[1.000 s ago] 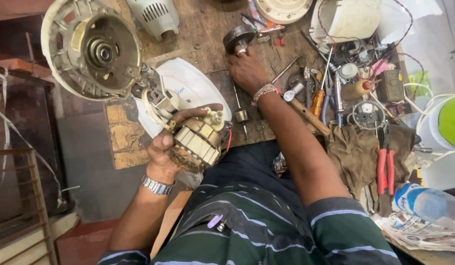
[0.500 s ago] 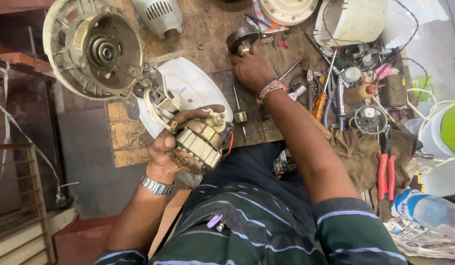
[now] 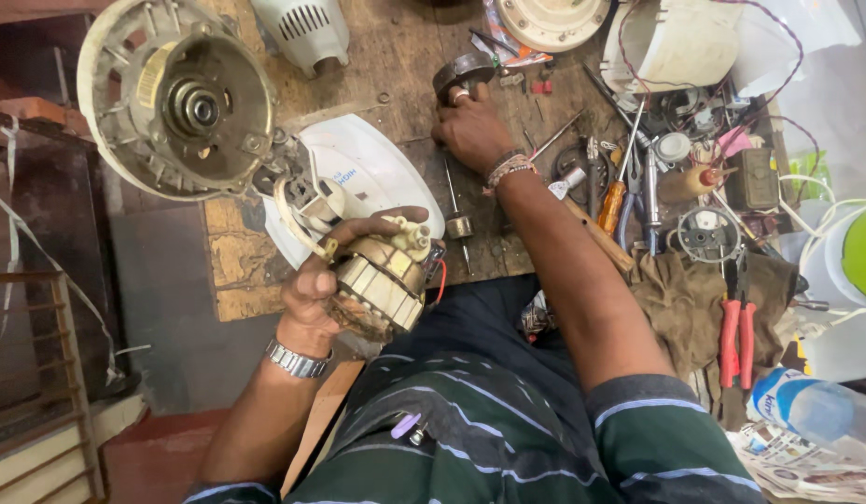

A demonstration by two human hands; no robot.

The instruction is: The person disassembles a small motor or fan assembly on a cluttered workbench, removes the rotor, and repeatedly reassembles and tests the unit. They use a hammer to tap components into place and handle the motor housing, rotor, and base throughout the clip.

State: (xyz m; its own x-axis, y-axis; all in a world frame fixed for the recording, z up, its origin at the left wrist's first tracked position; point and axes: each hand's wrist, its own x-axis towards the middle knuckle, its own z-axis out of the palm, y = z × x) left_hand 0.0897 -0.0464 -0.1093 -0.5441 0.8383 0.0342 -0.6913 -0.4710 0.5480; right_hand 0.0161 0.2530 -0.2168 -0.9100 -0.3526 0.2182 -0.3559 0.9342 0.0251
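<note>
1. copper-wound motor stator (image 3: 382,285) is sitting in the left hand (image 3: 312,289), fingers wrapping over its top and clamping it just above the lap, off the near edge of the wooden bench (image 3: 237,252).
2. right hand (image 3: 470,131) is reaching across the bench, fingers curling down onto a dark round metal part (image 3: 461,73); whether it is actually gripping or only touching it is hard to tell from this angle.
3. judging from this, the step in hand looks like fetching a mating piece for the stator while it is being kept steady.
4. the next move is calling for a firm pinch on the round part and for keeping the stator's thin red wires (image 3: 440,275) from snagging.
5. a white oval cover (image 3: 377,177) with a small blue printed mark is lying just beyond the stator, beside the large round fan housing (image 3: 176,98) with a yellowish label strip.
6. a plastic bottle (image 3: 806,411) with a blue-and-white label is lying at the far right, over printed newspaper (image 3: 806,476).
7. red-handled pliers (image 3: 736,341) are resting on a brown cloth (image 3: 680,299), with an orange-handled screwdriver (image 3: 612,205) near the forearm.
</note>
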